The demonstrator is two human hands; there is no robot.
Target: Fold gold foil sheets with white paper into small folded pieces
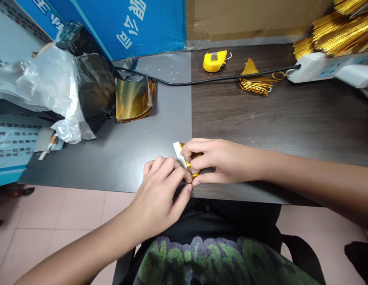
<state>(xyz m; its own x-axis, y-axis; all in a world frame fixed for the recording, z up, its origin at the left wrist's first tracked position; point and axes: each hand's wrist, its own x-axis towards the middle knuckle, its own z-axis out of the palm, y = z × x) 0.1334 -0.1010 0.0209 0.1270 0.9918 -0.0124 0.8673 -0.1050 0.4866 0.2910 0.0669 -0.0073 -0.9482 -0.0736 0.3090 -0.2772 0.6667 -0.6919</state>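
Observation:
Near the table's front edge, both of my hands close on one small piece of gold foil paper (pixel 188 164) with a white underside showing at its left. The fingers of my right hand (pixel 215 160) are bent over the paper from the right, and its thumb presses at the lower corner. From the left, my left hand (pixel 164 186) pinches the same lower corner between thumb and fingertips. My fingers cover much of the paper, so its full shape is hidden.
Farther back lie a curved stack of gold sheets (pixel 132 101), a yellow tape measure (pixel 214 61) and folded gold pieces (pixel 255 81). A black cable (pixel 201 83) runs to a white power strip (pixel 310 67). Plastic bags (pixel 94 83) stand left, gold bundles (pixel 341 33) back right.

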